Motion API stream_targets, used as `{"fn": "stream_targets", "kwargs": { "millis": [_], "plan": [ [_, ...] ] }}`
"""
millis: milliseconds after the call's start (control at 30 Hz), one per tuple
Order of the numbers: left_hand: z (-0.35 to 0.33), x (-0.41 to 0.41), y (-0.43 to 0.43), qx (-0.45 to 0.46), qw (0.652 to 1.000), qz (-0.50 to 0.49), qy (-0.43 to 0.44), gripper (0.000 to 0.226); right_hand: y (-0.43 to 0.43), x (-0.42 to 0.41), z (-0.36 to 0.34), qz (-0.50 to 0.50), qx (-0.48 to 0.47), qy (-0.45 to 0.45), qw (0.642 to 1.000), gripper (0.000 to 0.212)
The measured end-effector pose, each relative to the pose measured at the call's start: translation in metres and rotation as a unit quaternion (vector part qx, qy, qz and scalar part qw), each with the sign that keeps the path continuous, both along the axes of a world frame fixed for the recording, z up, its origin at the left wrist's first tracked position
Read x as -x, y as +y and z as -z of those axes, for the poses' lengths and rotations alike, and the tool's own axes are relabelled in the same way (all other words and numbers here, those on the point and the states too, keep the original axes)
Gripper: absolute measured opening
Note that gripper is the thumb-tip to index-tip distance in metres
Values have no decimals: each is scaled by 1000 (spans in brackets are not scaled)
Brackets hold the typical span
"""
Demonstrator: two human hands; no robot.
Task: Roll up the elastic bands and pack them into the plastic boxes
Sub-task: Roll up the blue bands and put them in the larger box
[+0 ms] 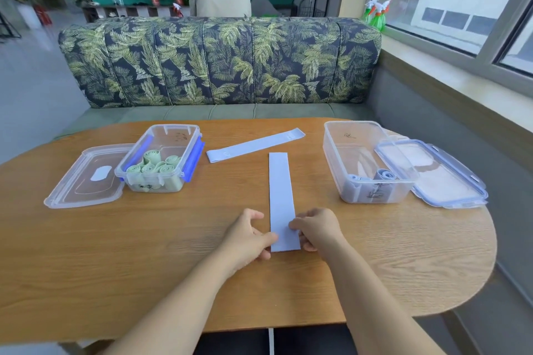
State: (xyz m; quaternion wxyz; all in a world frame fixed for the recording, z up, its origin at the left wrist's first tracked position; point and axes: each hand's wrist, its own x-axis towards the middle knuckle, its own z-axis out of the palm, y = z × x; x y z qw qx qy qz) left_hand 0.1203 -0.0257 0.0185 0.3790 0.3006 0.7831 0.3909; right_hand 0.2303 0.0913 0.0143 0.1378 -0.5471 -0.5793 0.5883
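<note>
A: Pinching the near end of the band (281, 190) from both sides now. Curling the left grip (248, 235) in with its thumb against the left edge, and pressing the right grip (315, 229) fingertips down on the right edge.

B: Lying flat on the worktop (173, 253), running straight away from the near edge, about midway between the two boxes. Looking set for the first turn of a roll.

A: Worth starting small and tight, by the look of it. Folding that end over square, keeping both edges level to avoid coning.

B: And holding light tension while walking it forward. Appearing thin, smooth and rubbery, so probably springing open if let go.

A: Sitting dead flat, too, matte pale blue with crisp straight edges.

B: Spotting a second band (253, 145) further back, same blue, lying at a slant.

A: Seeing green rolls (157, 167) packed on end in the left box (173, 127): clear hard plastic, blue clips, left lid (78, 181) off and just beside it.

B: Making out a couple of blue rolls (385, 174) at the near end of the right box (334, 158), right lid (438, 179) off alongside. Probably heading there once rolled.
</note>
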Motion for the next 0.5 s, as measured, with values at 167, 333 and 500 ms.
{"fn": "stream_targets", "kwargs": {
  "millis": [167,333,500],
  "plan": [
    [12,-9,-8,-33,972,102,207,42,-3,-11,3,10,7,42,999,22],
    [25,-11,-9,-87,955,112,259,25,-7,-14,5,1,-26,28,999,18],
    [28,-6,-11,-114,946,129,276,12,-16,-27,6,-9,-130,31,991,10]
  ]
}}
